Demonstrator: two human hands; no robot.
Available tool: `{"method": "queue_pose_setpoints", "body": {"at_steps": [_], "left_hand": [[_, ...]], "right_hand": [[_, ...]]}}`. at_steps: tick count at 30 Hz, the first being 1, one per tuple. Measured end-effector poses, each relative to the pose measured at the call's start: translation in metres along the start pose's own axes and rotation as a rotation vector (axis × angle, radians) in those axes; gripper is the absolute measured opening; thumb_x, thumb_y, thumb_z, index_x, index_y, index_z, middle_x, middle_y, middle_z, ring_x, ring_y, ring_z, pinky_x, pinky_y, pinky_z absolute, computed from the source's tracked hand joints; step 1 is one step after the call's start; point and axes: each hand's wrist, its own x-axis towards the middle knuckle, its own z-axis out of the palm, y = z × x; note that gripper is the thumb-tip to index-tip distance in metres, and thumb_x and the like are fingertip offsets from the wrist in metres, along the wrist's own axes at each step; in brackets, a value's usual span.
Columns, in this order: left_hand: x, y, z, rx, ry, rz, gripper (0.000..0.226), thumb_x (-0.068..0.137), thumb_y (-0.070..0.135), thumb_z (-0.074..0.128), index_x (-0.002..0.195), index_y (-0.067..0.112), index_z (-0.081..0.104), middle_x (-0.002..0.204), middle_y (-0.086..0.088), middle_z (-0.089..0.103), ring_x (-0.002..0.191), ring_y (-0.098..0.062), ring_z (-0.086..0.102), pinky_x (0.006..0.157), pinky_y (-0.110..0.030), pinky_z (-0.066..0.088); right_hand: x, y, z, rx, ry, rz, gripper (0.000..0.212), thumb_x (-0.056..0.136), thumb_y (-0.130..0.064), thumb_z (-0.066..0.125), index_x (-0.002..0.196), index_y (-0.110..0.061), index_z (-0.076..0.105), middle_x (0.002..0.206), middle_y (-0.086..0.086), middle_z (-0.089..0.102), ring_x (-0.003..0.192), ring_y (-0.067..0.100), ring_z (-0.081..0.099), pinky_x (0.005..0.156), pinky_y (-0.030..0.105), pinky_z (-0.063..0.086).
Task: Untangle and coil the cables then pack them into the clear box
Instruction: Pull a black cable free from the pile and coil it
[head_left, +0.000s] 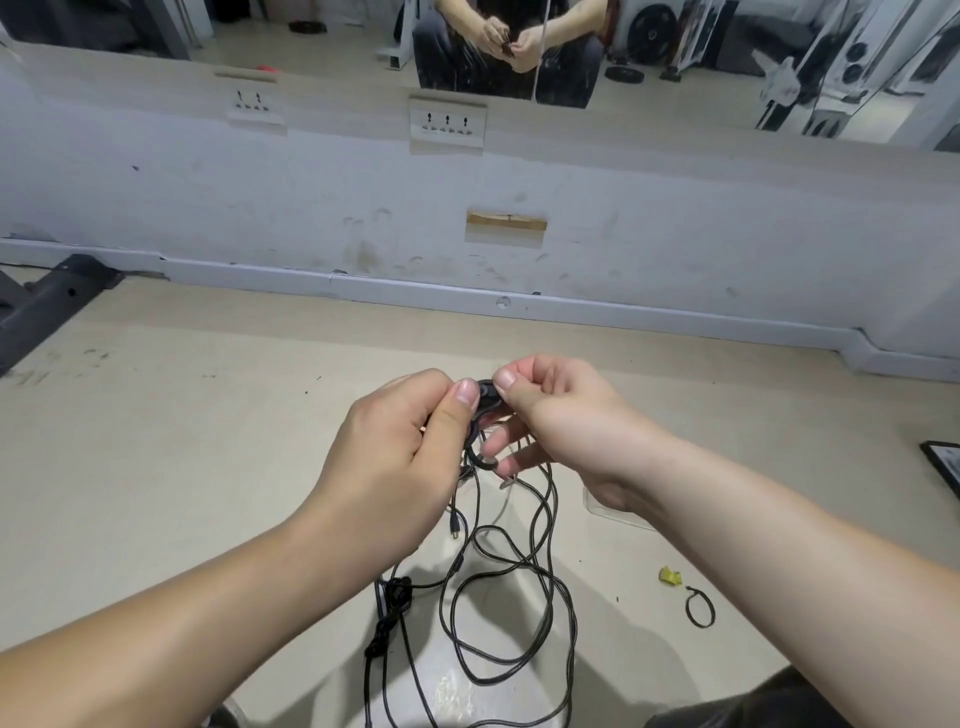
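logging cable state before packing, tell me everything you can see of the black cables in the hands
The black cables are thin, round, rubbery-looking and tangled. The left hand and right hand pinch a small coiled section at the top. Below, loose overlapping loops hang to the pale floor. A dense knotted clump sits lower left, and a small plug dangles under the left hand.

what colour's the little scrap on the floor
The scrap is yellow, head view.

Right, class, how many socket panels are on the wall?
2. One socket panel is upper left; the other socket panel is upper centre. More may lie out of view.
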Motion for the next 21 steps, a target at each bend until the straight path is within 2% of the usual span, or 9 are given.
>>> {"method": "queue_pose_setpoints", "body": {"at_steps": [2, 5, 8, 10, 12, 14, 16, 18, 21], "left_hand": [[-0.001, 0.004, -0.002, 0.038, -0.014, 0.098, 0.037, 0.102, 0.038, 0.047, 0.071, 0.018, 0.052, 0.069, -0.002, 0.054, 0.069, -0.021, 0.053, 0.065, -0.045, 0.046], [-0.001, 0.008, -0.006, 0.019, -0.063, 0.156, 0.032, 0.102, 0.044, 0.044, 0.076, 0.028, 0.053, 0.073, 0.006, 0.057, 0.072, -0.014, 0.054, 0.064, -0.023, 0.044], [-0.001, 0.006, -0.005, 0.037, -0.125, 0.156, 0.03, 0.102, 0.04, 0.047, 0.075, 0.03, 0.053, 0.073, 0.012, 0.056, 0.071, -0.01, 0.052, 0.062, -0.013, 0.038], [-0.001, 0.005, -0.003, 0.074, -0.16, 0.199, 0.031, 0.104, 0.033, 0.049, 0.073, 0.034, 0.051, 0.074, 0.011, 0.053, 0.071, -0.01, 0.051, 0.064, -0.013, 0.037], [-0.001, 0.003, -0.003, 0.113, -0.203, 0.294, 0.028, 0.105, 0.03, 0.048, 0.079, 0.038, 0.05, 0.078, 0.012, 0.051, 0.076, -0.012, 0.053, 0.068, -0.018, 0.039], [-0.001, -0.001, -0.005, 0.153, -0.246, 0.366, 0.027, 0.106, 0.03, 0.046, 0.083, 0.025, 0.058, 0.084, 0.009, 0.05, 0.079, -0.015, 0.053, 0.07, -0.03, 0.044], [-0.001, -0.005, -0.006, 0.225, -0.269, 0.433, 0.033, 0.107, 0.03, 0.045, 0.084, 0.01, 0.058, 0.087, 0.004, 0.049, 0.08, -0.019, 0.051, 0.07, -0.037, 0.045], [0.0, -0.006, -0.008, 0.313, -0.301, 0.494, 0.032, 0.106, 0.029, 0.048, 0.082, 0.009, 0.056, 0.091, 0.003, 0.049, 0.08, -0.017, 0.047, 0.069, -0.037, 0.045], [-0.002, -0.011, -0.011, 0.479, -0.386, 0.563, 0.029, 0.106, 0.037, 0.049, 0.087, 0.019, 0.061, 0.111, 0.004, 0.051, 0.088, -0.007, 0.047, 0.073, -0.029, 0.046]], "right_hand": [[-0.002, -0.003, -0.002, 0.082, -0.036, -0.024, 0.015, 0.108, -0.02, 0.05, 0.102, -0.008, 0.058, 0.079, 0.007, 0.069, 0.065, 0.021, 0.062, 0.065, 0.041, 0.054], [-0.003, -0.005, -0.005, 0.159, -0.069, -0.063, 0.013, 0.107, -0.015, 0.05, 0.097, -0.011, 0.057, 0.065, 0.001, 0.066, 0.059, 0.019, 0.057, 0.062, 0.035, 0.049], [-0.002, 0.0, -0.004, 0.193, -0.011, -0.02, 0.01, 0.106, -0.01, 0.052, 0.099, -0.013, 0.059, 0.066, 0.002, 0.064, 0.056, 0.018, 0.056, 0.06, 0.034, 0.046], [0.0, 0.002, -0.004, 0.25, 0.014, 0.039, 0.011, 0.105, -0.01, 0.053, 0.1, -0.015, 0.061, 0.07, 0.002, 0.065, 0.056, 0.017, 0.055, 0.059, 0.033, 0.045], [0.003, 0.001, -0.008, 0.299, 0.006, 0.08, 0.013, 0.104, -0.009, 0.053, 0.104, -0.017, 0.063, 0.071, 0.0, 0.066, 0.056, 0.015, 0.056, 0.065, 0.035, 0.045], [0.005, 0.0, -0.012, 0.322, -0.038, 0.112, 0.015, 0.102, -0.007, 0.054, 0.104, -0.019, 0.063, 0.071, -0.002, 0.065, 0.056, 0.013, 0.056, 0.073, 0.039, 0.045], [0.006, -0.001, -0.015, 0.328, -0.082, 0.145, 0.016, 0.1, -0.007, 0.055, 0.101, -0.021, 0.062, 0.072, -0.003, 0.065, 0.057, 0.012, 0.056, 0.069, 0.035, 0.048], [0.006, 0.0, -0.018, 0.324, -0.083, 0.186, 0.014, 0.099, -0.009, 0.058, 0.1, -0.022, 0.062, 0.076, -0.003, 0.067, 0.059, 0.012, 0.059, 0.064, 0.032, 0.051], [0.009, 0.002, -0.022, 0.348, -0.03, 0.229, 0.01, 0.1, -0.012, 0.06, 0.103, -0.021, 0.062, 0.08, 0.0, 0.072, 0.064, 0.015, 0.065, 0.068, 0.033, 0.055]]}}
